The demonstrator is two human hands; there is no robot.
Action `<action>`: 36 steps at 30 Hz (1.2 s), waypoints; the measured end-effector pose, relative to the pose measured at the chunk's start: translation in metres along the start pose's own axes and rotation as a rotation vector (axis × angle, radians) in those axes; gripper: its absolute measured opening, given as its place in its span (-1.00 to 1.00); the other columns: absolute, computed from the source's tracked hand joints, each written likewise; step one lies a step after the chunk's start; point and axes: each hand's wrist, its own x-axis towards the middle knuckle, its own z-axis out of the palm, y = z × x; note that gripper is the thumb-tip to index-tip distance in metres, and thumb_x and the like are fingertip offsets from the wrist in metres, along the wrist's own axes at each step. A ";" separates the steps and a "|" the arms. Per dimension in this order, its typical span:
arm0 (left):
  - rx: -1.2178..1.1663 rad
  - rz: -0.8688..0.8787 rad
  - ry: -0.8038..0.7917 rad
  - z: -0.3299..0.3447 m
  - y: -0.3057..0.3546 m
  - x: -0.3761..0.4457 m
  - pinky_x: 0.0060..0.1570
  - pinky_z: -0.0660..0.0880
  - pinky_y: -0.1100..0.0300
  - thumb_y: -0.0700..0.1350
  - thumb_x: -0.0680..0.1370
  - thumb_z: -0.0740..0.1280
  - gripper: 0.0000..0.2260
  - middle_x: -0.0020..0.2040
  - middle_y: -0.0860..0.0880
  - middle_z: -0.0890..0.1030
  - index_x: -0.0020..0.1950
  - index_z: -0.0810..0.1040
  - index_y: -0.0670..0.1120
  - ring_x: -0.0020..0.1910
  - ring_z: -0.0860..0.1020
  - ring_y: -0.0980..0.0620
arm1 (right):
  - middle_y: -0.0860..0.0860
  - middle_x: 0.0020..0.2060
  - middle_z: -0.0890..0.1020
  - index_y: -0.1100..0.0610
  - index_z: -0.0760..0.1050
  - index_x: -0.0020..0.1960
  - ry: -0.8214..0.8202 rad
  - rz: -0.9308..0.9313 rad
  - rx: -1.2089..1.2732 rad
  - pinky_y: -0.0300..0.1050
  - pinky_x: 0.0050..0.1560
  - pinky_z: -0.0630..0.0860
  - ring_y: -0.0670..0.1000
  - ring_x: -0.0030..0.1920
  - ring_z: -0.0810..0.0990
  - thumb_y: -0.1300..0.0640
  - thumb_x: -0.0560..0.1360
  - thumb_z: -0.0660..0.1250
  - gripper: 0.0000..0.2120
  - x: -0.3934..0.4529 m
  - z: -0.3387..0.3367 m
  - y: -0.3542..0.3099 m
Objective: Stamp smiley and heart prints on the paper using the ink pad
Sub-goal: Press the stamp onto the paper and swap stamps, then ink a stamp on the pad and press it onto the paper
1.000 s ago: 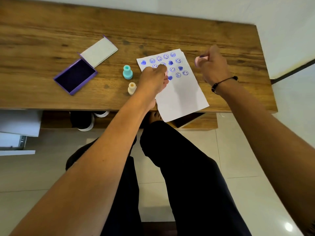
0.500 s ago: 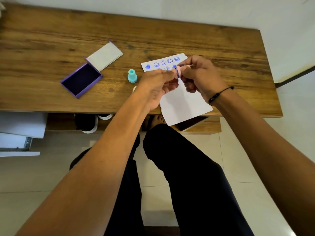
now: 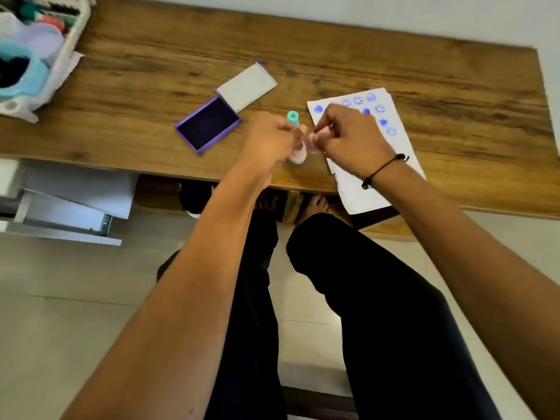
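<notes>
Wooden desk (image 3: 424,71) spans the view, your legs in dark trousers below its near edge; white basket (image 3: 69,40) of blurred items sits on the desk's far left corner, well apart from the ink pad.

Paper (image 3: 363,189) lies to the right of the ink pad, its near end hanging over the desk edge; blue smiley and heart prints (image 3: 368,112) fill its far end, part of them hidden under your right hand.

Ink pad (image 3: 208,125) lies open, purple case, dark pad face up, lid (image 3: 247,86) folded back behind it.

Your left hand (image 3: 269,140) and right hand (image 3: 353,137) meet just right of the ink pad, low over the desk; both are curled, fingertips pinched on a small pink stamp (image 3: 310,140) held between them; motion blur hides which fingers bear on it.

Teal stamp (image 3: 293,118) stands upright just beyond your hands, near the ink pad's right corner; cream stamp (image 3: 298,157) stands just under your left hand's knuckles, nearer the desk edge; touching or not, cannot tell.
</notes>
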 end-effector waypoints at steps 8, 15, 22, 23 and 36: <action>-0.075 -0.041 0.189 -0.022 -0.008 0.008 -0.33 0.50 0.32 -0.15 0.55 0.27 -0.76 -0.38 -0.03 0.56 -0.33 0.54 -0.12 -0.42 0.49 0.11 | 0.30 0.00 0.57 0.24 0.36 0.09 -0.039 -0.017 -0.479 -0.06 -0.23 0.32 0.31 -0.01 0.52 0.13 0.52 0.16 -0.78 -0.013 0.041 0.015; -0.140 -0.089 0.240 -0.025 -0.008 0.013 -0.36 0.51 0.36 -0.17 0.53 0.29 -0.79 -0.36 -0.02 0.59 -0.31 0.55 -0.11 -0.41 0.52 0.13 | 0.24 0.00 0.59 0.23 0.40 0.13 0.092 -0.103 -0.505 0.00 -0.15 0.38 0.27 0.08 0.48 -0.11 0.43 0.27 -0.54 0.007 0.021 -0.007; -0.268 -0.126 0.214 -0.029 -0.011 0.015 -0.20 0.57 0.26 -0.22 0.52 0.30 -0.84 -0.34 -0.08 0.59 -0.27 0.55 -0.16 -0.33 0.54 0.05 | 0.26 -0.01 0.61 0.25 0.53 0.07 -0.046 -0.187 -0.601 0.00 -0.02 0.39 0.24 0.13 0.44 0.08 0.47 0.28 -0.71 0.019 0.033 -0.021; -0.300 -0.138 0.200 -0.031 -0.012 0.014 -0.13 0.57 0.21 -0.23 0.52 0.31 -0.85 -0.33 -0.09 0.58 -0.26 0.55 -0.17 -0.32 0.53 0.04 | 0.24 -0.06 0.63 0.26 0.55 0.03 0.009 -0.167 -0.440 -0.05 -0.08 0.39 0.21 0.06 0.49 0.09 0.46 0.29 -0.74 0.020 0.029 -0.023; -0.767 -0.123 0.117 -0.083 -0.026 0.011 -0.46 0.52 0.35 -0.34 0.50 0.28 -0.92 -0.27 -0.15 0.56 -0.18 0.53 -0.25 -0.35 0.52 0.04 | -0.01 -0.46 0.55 0.10 0.48 -0.26 -0.083 -0.068 0.222 -0.27 -0.42 0.39 -0.12 -0.49 0.47 0.13 0.51 0.28 -0.83 0.044 0.058 -0.073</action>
